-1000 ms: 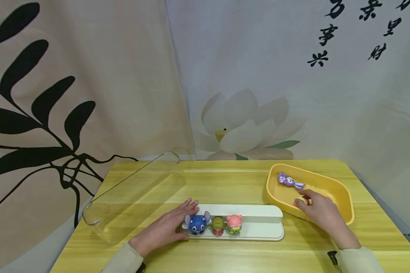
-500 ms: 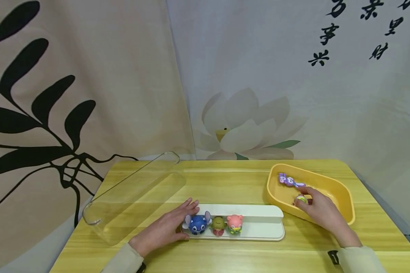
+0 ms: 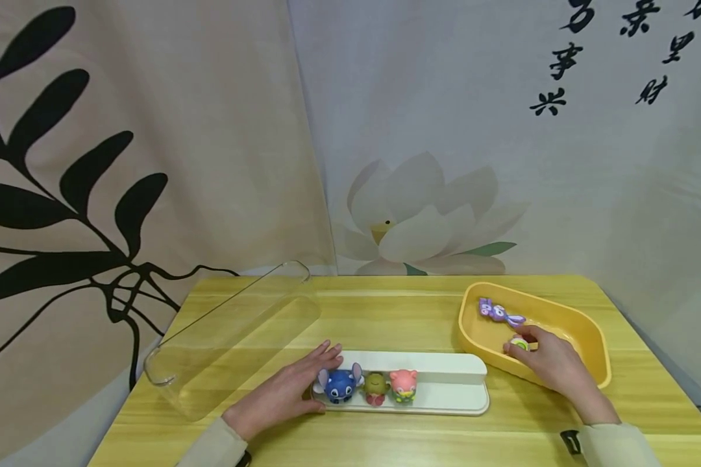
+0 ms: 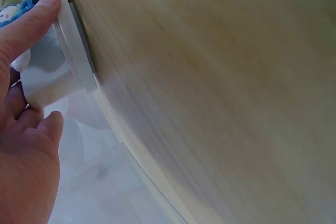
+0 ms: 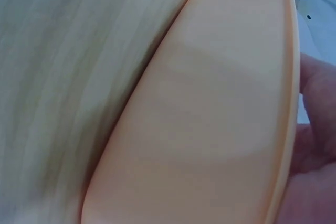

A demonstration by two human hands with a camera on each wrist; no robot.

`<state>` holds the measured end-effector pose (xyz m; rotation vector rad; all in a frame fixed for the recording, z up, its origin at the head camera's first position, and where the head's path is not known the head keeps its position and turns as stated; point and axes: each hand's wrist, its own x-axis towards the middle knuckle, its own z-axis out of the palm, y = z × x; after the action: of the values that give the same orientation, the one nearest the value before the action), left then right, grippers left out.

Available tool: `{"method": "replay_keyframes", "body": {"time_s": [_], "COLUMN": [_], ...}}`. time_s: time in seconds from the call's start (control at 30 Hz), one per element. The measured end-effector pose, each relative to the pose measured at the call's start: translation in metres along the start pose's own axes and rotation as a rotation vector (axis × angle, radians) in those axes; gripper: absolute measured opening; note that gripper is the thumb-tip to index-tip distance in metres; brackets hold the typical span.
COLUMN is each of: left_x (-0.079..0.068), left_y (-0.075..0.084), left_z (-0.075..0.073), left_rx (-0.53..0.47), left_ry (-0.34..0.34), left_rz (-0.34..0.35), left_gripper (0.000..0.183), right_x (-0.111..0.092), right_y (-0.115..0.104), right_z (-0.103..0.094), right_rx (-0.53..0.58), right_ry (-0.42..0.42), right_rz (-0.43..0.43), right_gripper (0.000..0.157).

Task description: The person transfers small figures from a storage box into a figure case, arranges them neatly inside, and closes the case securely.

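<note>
My left hand [image 3: 286, 395] grips the left end of a white two-step display base [image 3: 444, 397], thumb at its front edge and fingers toward the back. On the base's lower step stand a blue big-eared figurine [image 3: 339, 385], an olive-green figurine [image 3: 376, 387] and a pink one [image 3: 404, 385], side by side. My right hand [image 3: 552, 366] reaches into the yellow tray [image 3: 590, 334] and pinches a small figurine [image 3: 520, 344] with green and white on it, partly hidden by the fingers. Beyond that hand, a purple figurine [image 3: 500, 312] lies on the tray floor.
A clear cover [image 3: 233, 337] lies slantwise at the left of the wooden table [image 3: 385, 311], reaching toward the back edge. A printed curtain [image 3: 222, 130] hangs behind the table. In the right wrist view, the tray's outer wall [image 5: 194, 103] stands before the fingers.
The small figurine has turned a little between the right hand's fingers, showing more of its green and white side. The left hand and the base have stayed put.
</note>
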<state>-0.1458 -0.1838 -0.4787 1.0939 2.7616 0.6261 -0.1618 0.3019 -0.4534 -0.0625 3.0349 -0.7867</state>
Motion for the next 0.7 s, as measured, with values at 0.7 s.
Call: {"method": "replay_keyframes", "body": {"time_s": [0.7], "left_x": [0.000], "left_y": [0.002], "left_z": [0.000], "left_rx": [0.006], "left_ry": [-0.003], "left_rz": [-0.013], "left_gripper": [0.085], "right_x": [-0.010], "right_y": [-0.014], "right_z": [-0.016], "right_rx": [0.124], "right_ry": [0.247], "right_rz": [-0.068], "right_gripper": [0.046]}}
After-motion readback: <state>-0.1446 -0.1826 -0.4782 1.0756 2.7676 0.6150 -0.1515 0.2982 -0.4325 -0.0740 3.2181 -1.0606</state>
